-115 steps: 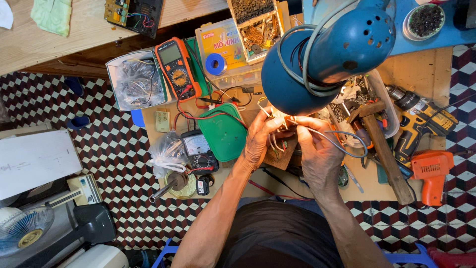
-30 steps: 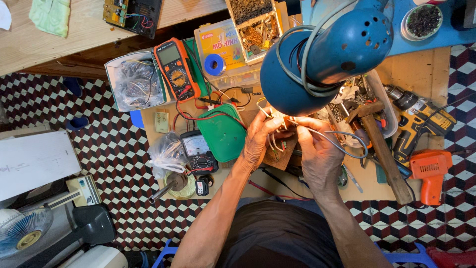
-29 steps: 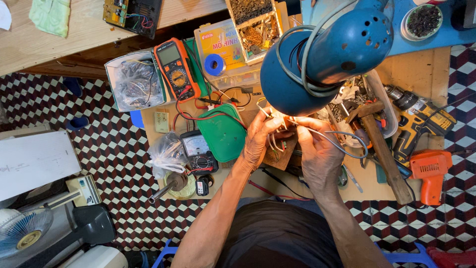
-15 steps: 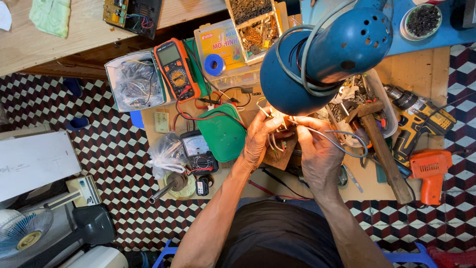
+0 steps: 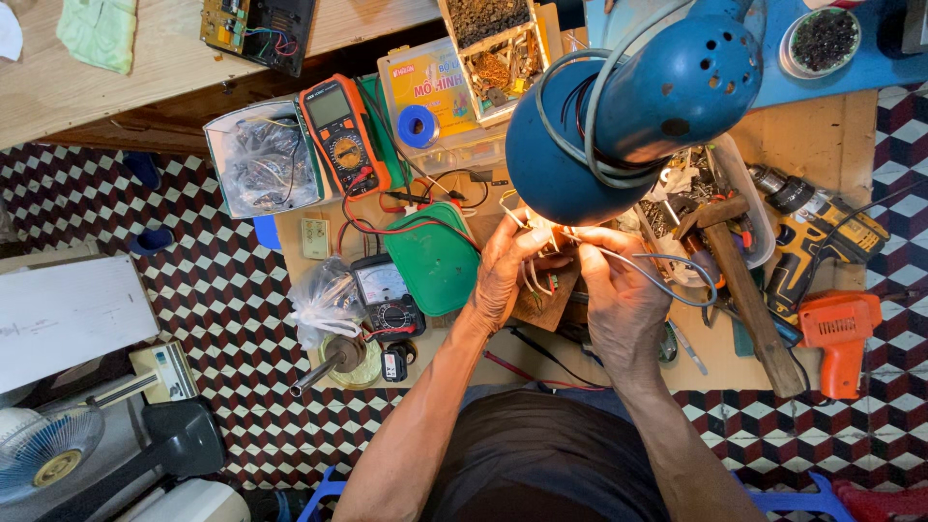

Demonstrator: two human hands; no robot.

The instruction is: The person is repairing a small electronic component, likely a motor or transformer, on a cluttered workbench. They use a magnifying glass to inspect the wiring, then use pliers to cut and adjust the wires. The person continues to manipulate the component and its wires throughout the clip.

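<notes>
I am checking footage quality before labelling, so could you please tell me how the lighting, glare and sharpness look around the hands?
Head view: the blue lamp casts a bright overexposed patch on the wires between the left hand and right hand; the lamp shade hides part of the bench; the rest is evenly lit and sharp; straight edges bow slightly toward the frame borders.

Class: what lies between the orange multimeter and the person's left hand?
In the head view, between orange multimeter and left hand: a green lid and red leads.

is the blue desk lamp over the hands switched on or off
On, it seems: warm light glows at the rim of the blue dome-shaded lamp, brightening the fingertips beneath it. The bulb itself is hidden.
</notes>
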